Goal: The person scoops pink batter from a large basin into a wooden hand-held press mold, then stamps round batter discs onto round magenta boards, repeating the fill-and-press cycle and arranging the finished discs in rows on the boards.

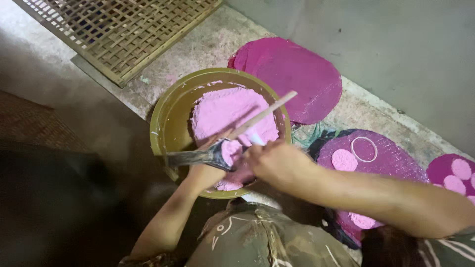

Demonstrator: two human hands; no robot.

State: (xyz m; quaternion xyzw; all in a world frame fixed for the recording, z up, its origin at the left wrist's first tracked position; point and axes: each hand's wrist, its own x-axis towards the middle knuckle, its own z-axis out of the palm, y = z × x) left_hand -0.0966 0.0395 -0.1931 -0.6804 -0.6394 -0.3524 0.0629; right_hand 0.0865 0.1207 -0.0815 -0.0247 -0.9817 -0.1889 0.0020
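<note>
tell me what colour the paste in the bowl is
Pink paste, seen in the head view.

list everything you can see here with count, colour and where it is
bowl: 1, olive green, centre, on the floor
paste: 1 mass, pink, inside the bowl
ladle: 1, dark, loaded with pink paste, over the bowl's near side
stick: 1, pale wood, slanting across the bowl
round mats: 3 in view, magenta, right of the bowl along the wall
pink discs: several, pale pink, on the two mats to the right
ring: 1, white, on the middle mat
lattice tray: 1, tan bamboo, top left
left hand: holds the ladle
right hand: holds the stick
</note>
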